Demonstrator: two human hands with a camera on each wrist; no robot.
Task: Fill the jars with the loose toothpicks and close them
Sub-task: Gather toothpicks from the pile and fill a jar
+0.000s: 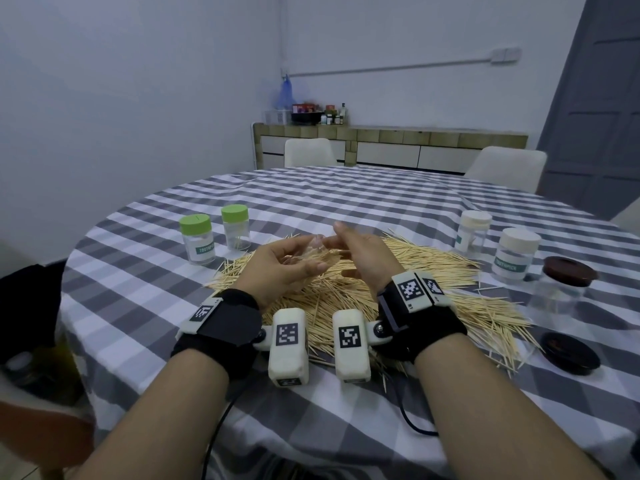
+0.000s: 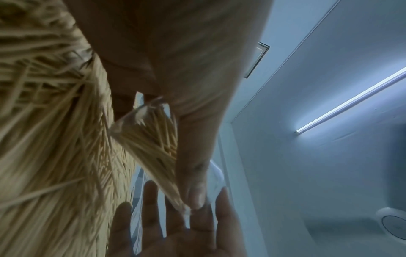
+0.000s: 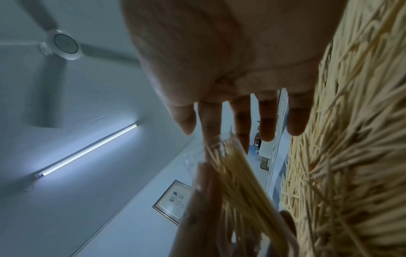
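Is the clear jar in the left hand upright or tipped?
Tipped: the clear jar lies sideways in the left hand, toothpicks inside, mouth toward the right hand.

"TOOTHPICK" is printed on the green-lidded jar (image 1: 197,241) and a white-lidded jar (image 1: 515,255).

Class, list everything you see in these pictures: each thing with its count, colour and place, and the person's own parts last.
Clear jar: one, lidless, partly filled with toothpicks, in left hand.
Toothpick pile: one, pale wood, table centre.
Green-lidded jars: two, far left of pile.
White-lidded jars: two, right of pile.
Brown-lidded jar: one, right edge.
Brown lid: one, loose, near right.
Tablecloth: grey-white check.
Chairs: two, white, behind table.
Sideboard: against wall.
Left hand: holds jar.
Right hand: fingers straight, at jar's mouth.
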